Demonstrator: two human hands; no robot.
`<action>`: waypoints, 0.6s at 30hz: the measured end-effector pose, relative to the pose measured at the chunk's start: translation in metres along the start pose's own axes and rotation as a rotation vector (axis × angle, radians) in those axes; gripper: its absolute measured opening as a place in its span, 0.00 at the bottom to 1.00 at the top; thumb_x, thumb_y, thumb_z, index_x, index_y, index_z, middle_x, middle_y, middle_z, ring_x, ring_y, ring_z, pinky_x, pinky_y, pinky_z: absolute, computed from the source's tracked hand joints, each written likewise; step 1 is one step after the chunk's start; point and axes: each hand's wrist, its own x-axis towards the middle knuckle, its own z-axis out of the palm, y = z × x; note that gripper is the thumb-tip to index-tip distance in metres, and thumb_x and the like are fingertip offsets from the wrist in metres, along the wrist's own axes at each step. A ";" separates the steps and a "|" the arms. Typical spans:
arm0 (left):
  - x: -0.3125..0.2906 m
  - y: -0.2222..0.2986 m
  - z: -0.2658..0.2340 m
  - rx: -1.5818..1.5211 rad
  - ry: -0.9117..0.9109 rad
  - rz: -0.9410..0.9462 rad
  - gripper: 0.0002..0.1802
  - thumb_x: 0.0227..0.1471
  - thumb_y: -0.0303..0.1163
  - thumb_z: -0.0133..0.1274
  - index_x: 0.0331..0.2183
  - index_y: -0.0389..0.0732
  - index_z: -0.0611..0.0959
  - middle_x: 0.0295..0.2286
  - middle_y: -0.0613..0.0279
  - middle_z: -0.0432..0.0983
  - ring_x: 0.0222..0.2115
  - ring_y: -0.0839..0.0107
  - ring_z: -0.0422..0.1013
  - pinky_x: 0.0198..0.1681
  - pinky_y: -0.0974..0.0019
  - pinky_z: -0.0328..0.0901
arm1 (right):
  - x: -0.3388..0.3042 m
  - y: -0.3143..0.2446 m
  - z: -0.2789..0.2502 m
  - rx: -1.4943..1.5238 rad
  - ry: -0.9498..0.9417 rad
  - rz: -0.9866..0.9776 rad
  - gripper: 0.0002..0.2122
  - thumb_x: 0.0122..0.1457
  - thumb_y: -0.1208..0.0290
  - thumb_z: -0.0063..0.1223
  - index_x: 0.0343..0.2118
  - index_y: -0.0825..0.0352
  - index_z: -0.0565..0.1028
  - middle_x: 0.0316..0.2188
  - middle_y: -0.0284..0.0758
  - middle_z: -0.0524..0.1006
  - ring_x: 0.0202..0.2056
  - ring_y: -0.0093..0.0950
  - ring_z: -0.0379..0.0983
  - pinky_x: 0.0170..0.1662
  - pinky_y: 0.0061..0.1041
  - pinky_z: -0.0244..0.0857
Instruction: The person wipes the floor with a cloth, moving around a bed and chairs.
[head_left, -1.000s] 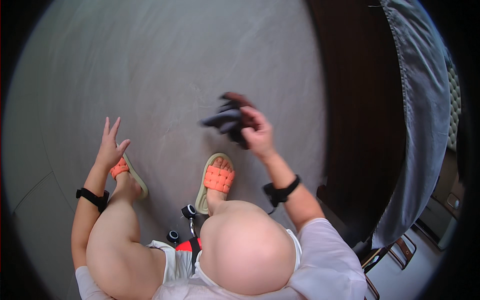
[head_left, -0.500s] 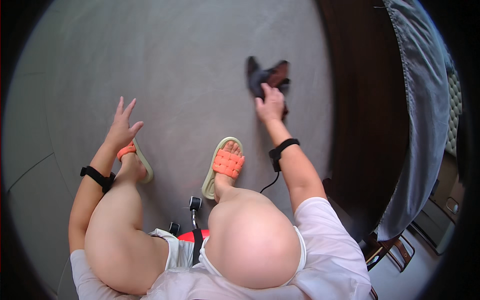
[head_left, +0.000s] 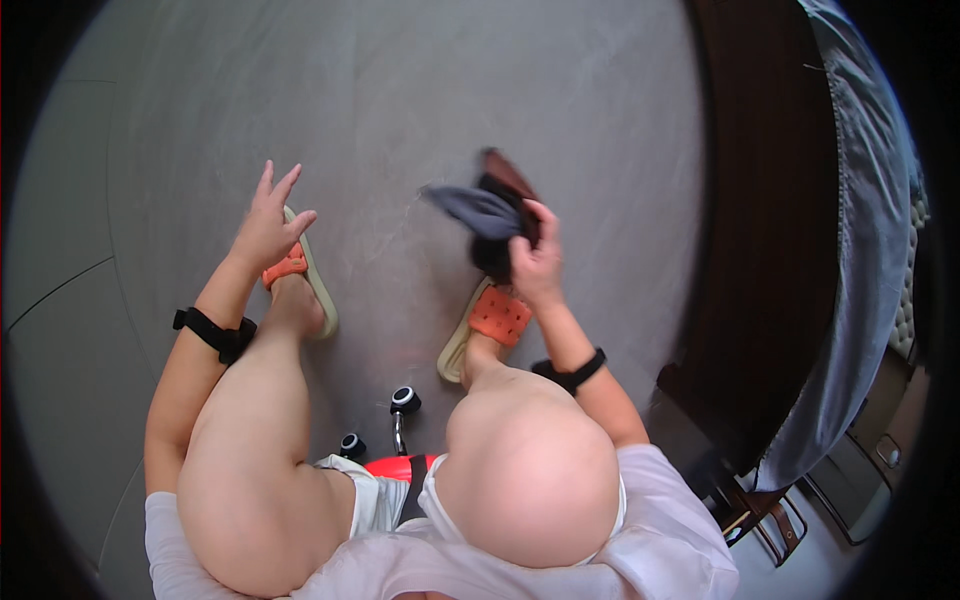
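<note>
My right hand grips what looks like a pair of dark shoes, black with reddish-brown parts and smeared by motion. Thumb and fingers close around their right side, above my right slipper, whose toe end they partly hide. Over my left slipper, an orange woven strap on a pale sole, hovers my left hand. Its fingers are spread and nothing is in it. Each forearm wears a black strap.
Grey floor spreads in front of me. A dark brown wooden panel stands along the right, with grey cloth hanging beside it. Between my legs shows a red seat with a caster in front of it.
My right hand has carried the dark shoes toward me and slightly left, turning them. My left hand keeps its spread pose. The whole view has shifted a little.
</note>
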 end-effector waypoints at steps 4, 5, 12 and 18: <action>0.003 0.007 0.003 0.008 -0.065 -0.044 0.39 0.47 0.36 0.58 0.59 0.51 0.61 0.61 0.41 0.38 0.60 0.46 0.48 0.58 0.56 0.54 | -0.013 0.086 -0.057 -0.529 0.143 0.283 0.29 0.53 0.69 0.46 0.59 0.67 0.56 0.56 0.54 0.58 0.58 0.50 0.53 0.61 0.40 0.47; 0.007 0.013 0.003 0.020 -0.085 -0.048 0.38 0.47 0.36 0.58 0.59 0.50 0.61 0.61 0.41 0.38 0.60 0.45 0.48 0.58 0.56 0.54 | -0.011 0.103 -0.056 -0.685 0.119 0.391 0.32 0.54 0.63 0.50 0.60 0.67 0.55 0.56 0.56 0.57 0.58 0.54 0.50 0.62 0.43 0.44; 0.000 -0.005 -0.003 -0.095 -0.109 -0.047 0.38 0.46 0.37 0.59 0.58 0.47 0.63 0.60 0.35 0.40 0.58 0.41 0.50 0.58 0.53 0.55 | 0.131 0.083 0.015 -0.876 0.309 0.241 0.36 0.52 0.54 0.53 0.60 0.66 0.55 0.51 0.53 0.62 0.55 0.57 0.52 0.60 0.47 0.45; 0.002 -0.015 -0.001 -0.065 -0.127 -0.044 0.38 0.45 0.35 0.59 0.57 0.45 0.63 0.60 0.34 0.40 0.59 0.42 0.48 0.58 0.55 0.54 | 0.251 0.046 0.079 -0.981 0.154 0.011 0.28 0.49 0.65 0.51 0.56 0.58 0.62 0.50 0.41 0.67 0.53 0.48 0.58 0.57 0.42 0.52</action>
